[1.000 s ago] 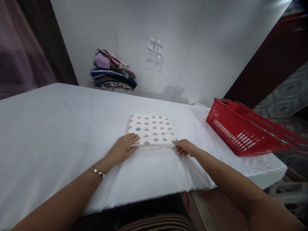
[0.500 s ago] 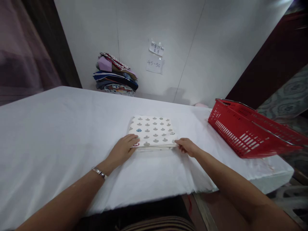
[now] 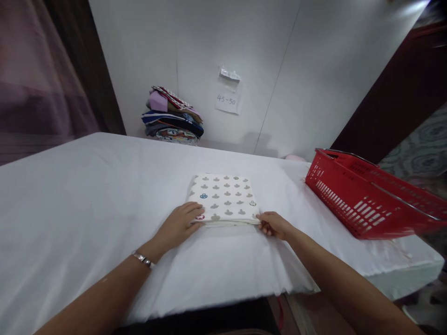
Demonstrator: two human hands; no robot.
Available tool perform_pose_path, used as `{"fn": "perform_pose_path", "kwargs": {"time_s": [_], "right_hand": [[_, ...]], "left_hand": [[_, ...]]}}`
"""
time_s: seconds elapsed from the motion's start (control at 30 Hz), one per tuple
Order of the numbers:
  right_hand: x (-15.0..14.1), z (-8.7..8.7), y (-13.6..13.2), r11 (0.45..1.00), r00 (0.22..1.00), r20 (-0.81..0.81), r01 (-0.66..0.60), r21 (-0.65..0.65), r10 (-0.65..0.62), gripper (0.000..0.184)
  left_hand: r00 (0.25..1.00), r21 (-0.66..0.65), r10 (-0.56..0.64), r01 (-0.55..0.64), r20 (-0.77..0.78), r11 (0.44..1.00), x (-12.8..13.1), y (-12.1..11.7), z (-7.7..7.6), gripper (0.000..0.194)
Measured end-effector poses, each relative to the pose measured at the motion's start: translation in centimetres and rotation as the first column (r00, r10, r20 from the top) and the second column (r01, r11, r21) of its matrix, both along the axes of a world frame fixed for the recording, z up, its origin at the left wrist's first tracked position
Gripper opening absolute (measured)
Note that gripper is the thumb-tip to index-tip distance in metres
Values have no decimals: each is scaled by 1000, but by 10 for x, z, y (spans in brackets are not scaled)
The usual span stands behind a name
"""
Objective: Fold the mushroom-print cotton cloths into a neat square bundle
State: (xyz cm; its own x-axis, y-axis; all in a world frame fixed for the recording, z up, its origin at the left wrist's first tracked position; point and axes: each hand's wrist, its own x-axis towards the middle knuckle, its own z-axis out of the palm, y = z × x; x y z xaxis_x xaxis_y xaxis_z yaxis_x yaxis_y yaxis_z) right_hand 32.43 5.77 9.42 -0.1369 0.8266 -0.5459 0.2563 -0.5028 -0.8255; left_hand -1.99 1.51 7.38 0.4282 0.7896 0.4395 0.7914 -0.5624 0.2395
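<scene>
A folded white cloth (image 3: 222,197) lies flat on the white-covered table, printed with grey mushroom-like shapes and a few blue, green and red ones. My left hand (image 3: 181,221) is on its near left corner, the fingers over the top and the thumb low at the front edge, so the corner sits between them. My right hand (image 3: 275,225) pinches the near right corner between thumb and forefinger, its other fingers curled under. Layers of the fold show along the front edge.
A red plastic basket (image 3: 349,204) with metal handles stands at the right of the white table cover (image 3: 104,195). Against the back wall rises a stack of folded fabrics (image 3: 172,116). Paper labels, one reading "45-50" (image 3: 227,101), are fixed to the wall.
The head view has tilted up slightly, so everything sits a little lower in the picture. Both hands stay at the cloth's near corners, and the cloth keeps its folded shape.
</scene>
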Motion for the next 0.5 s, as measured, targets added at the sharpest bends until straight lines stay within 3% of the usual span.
{"fn": "perform_pose_path", "kwargs": {"time_s": [0.2, 0.37, 0.5], "right_hand": [[3, -4, -4, 996, 999, -31, -20, 89, 22, 24], [-4, -7, -7, 991, 999, -32, -13, 131, 18, 26], [-3, -17, -14, 972, 997, 70, -59, 226, 44, 32]], "left_hand": [[998, 5, 57, -57, 5, 998, 10, -5, 14, 37], [993, -61, -46, 39, -112, 997, 59, 7, 32, 50], [979, -107, -130, 113, -159, 988, 98, 10, 28, 71]]}}
